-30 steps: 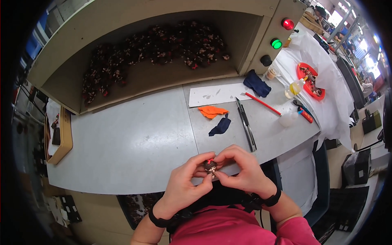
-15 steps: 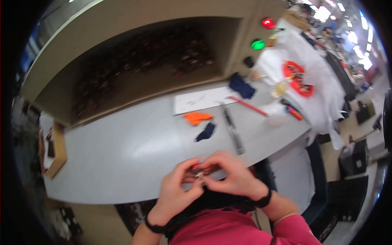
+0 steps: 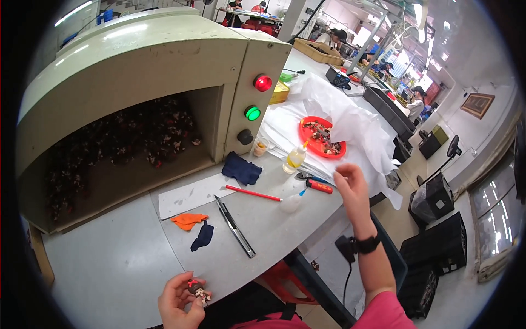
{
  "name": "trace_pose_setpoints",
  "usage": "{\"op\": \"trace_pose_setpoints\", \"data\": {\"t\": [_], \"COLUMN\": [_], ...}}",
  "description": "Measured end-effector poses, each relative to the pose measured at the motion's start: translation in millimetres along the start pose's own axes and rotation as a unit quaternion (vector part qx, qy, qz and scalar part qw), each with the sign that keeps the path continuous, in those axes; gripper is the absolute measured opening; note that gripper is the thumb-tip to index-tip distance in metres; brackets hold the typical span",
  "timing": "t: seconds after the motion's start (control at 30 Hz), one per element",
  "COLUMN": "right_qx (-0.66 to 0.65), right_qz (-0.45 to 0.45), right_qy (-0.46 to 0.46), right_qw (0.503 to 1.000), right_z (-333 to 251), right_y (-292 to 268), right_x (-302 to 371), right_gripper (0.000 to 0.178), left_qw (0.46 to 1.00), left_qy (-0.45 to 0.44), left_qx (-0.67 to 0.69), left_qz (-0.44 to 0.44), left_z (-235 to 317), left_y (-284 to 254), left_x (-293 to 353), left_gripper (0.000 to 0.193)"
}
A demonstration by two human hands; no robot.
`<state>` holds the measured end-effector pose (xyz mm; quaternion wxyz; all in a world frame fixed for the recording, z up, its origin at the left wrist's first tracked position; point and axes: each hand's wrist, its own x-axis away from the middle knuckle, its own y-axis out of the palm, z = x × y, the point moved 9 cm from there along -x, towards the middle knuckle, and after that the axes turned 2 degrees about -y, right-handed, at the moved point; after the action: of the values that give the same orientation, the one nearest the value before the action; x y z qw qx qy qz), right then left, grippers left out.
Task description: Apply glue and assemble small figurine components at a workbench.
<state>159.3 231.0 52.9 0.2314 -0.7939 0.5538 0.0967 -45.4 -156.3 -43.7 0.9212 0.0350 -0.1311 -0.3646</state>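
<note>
Left hand: my left hand sits at 6 o'clock, fingers pinching a small doll figure over the worktop edge.
Right hand: my right hand, out at 3 o'clock, is loosely spread and holds nothing, nearest the red-handled tool and the small squeeze bottle.
Advice: I'd keep the figure steady and pinched low, then close on the bottle's body, not its tip.

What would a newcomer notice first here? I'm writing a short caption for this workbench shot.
The big cream machine at the back left, with its red lamp above a green lamp and a dark opening full of small figures. Next, the red tray on white paper at the right. Close in, the left hand holds a small doll figure while the right hand is raised near the bench's right edge.
</note>
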Motion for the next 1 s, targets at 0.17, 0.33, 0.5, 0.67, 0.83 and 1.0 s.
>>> {"op": "trace_pose_setpoints", "data": {"t": [0.17, 0.33, 0.5, 0.67, 0.83, 1.0], "right_qx": [0.108, 0.156, 0.06, -0.014, 0.046, 0.006], "right_qz": [-0.204, -0.235, -0.218, -0.176, -0.244, -0.369], "right_qy": [-0.005, -0.023, -0.035, -0.032, -0.138, -0.123], "right_qw": [0.973, 0.959, 0.973, 0.984, 0.959, 0.921], "right_z": [33, 67, 38, -13, -67, -65], "right_y": [69, 87, 70, 28, 38, 78], "right_x": [-38, -59, -58, -8, 64, 115], "right_gripper": [0.059, 0.048, 0.03, 0.036, 0.05, 0.061], "left_qw": [0.996, 0.987, 0.985, 0.981, 0.979, 0.981], "left_qy": [0.043, 0.052, 0.038, 0.054, 0.067, 0.076], "left_qx": [-0.069, -0.146, -0.153, -0.176, -0.177, -0.164], "left_qz": [-0.037, -0.046, -0.066, -0.061, -0.07, -0.071], "left_z": [7, 12, 21, 20, 20, 21], "left_y": [13, 19, 20, 20, 15, 17], "left_x": [8, -4, -5, -6, -1, -1], "left_gripper": [0.036, 0.044, 0.048, 0.049, 0.048, 0.049]}}
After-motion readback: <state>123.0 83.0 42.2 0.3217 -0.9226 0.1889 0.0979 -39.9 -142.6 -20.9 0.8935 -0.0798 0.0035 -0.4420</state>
